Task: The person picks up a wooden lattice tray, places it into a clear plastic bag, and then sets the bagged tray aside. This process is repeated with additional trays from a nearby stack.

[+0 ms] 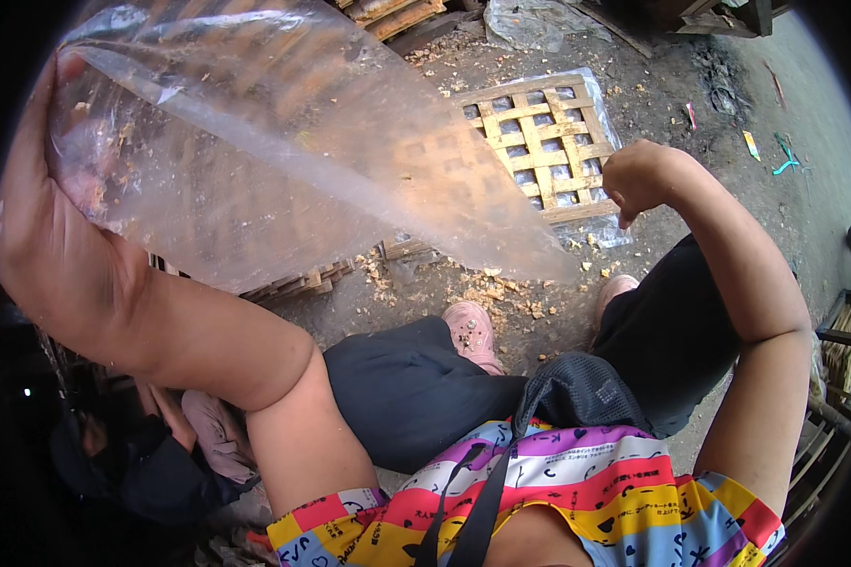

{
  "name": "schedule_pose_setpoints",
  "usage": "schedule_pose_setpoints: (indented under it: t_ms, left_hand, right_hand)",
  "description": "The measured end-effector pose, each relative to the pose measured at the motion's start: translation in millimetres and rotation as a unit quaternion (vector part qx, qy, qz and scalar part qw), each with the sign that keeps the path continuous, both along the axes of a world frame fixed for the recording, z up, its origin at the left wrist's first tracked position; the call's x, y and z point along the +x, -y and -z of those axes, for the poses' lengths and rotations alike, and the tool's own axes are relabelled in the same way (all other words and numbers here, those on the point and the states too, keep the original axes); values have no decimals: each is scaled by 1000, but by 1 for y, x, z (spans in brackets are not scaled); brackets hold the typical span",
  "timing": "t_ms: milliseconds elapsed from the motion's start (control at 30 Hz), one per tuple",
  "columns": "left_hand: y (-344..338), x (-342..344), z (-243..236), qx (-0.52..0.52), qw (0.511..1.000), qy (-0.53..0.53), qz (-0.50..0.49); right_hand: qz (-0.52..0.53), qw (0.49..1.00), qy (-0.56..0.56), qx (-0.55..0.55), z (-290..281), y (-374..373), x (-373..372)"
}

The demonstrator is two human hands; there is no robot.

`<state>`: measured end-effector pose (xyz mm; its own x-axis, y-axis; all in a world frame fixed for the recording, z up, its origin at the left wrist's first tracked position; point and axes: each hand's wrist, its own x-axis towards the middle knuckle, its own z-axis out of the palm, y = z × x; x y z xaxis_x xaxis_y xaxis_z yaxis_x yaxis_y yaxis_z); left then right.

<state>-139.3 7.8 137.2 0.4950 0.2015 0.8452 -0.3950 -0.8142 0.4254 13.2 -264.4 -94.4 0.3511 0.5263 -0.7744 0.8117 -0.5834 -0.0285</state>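
My left hand (38, 208) is raised at the far left, its fingers closed on a large clear plastic sheet (284, 132). The sheet hangs slantwise to the right, creased and dotted with crumbs; its lower tip reaches above my feet. Behind it lies a woven lattice tray (548, 142) of pale flat strips on the floor, with another sheet of clear plastic (600, 104) under it. My right hand (641, 180) hovers by the tray's right edge, fingers curled downward and closed; what they hold, if anything, is hidden.
Yellowish crumbs (511, 298) are scattered over the dark floor around my pink shoes (471, 331). Slatted wooden pieces (312, 281) are stacked under the sheet. Crumpled plastic (539, 24) lies at the back. A seated person (151, 454) is at lower left. A rack (842, 350) stands at right.
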Motion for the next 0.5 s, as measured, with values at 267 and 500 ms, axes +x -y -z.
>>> schedule_pose_setpoints:
  t_ms: [267,500]
  left_hand:
    - [-54,8,4,101,983,-81,129]
    - [-44,18,19,71,992,-24,99]
  right_hand:
    - [-20,998,-45,-34,16,-18,-11]
    - [32,886,-48,460,-23,-9,-41]
